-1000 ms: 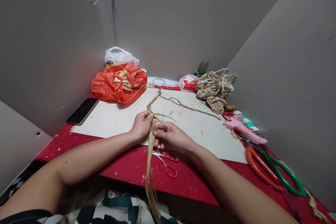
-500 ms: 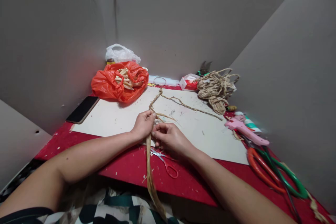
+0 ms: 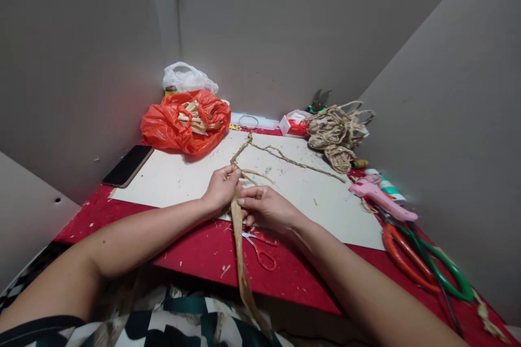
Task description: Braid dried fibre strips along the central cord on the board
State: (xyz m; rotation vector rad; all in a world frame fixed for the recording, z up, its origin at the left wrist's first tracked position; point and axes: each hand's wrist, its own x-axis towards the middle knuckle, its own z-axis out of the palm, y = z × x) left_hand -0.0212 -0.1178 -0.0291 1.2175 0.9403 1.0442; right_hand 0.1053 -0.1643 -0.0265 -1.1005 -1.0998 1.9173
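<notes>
A brown twisted cord (image 3: 243, 147) of dried plant fibre runs from a knot at the far side of the white board down to my left hand (image 3: 222, 188), which pinches its near end. Just to the right, my right hand (image 3: 266, 207) closes finger and thumb on a flat dried leaf strip (image 3: 238, 233) that hangs over the table edge to my lap. A second twisted cord (image 3: 293, 163) branches off to the right across the board. A thin loose strip sticks out beyond my hands. Small red-handled scissors (image 3: 262, 255) lie below my right hand.
The white board (image 3: 163, 187) lies on a red-covered table (image 3: 195, 260). At the left are a phone (image 3: 128, 166) and a red plastic bag (image 3: 163, 130) of dried strips. At the right lie a braided fibre bundle (image 3: 337, 130), a pink glue gun (image 3: 382, 200) and large orange-and-green-handled tools.
My right hand has moved up slightly and now pinches the leaf strip just below my left hand. The strip has shifted a little right. My left hand keeps its hold.
</notes>
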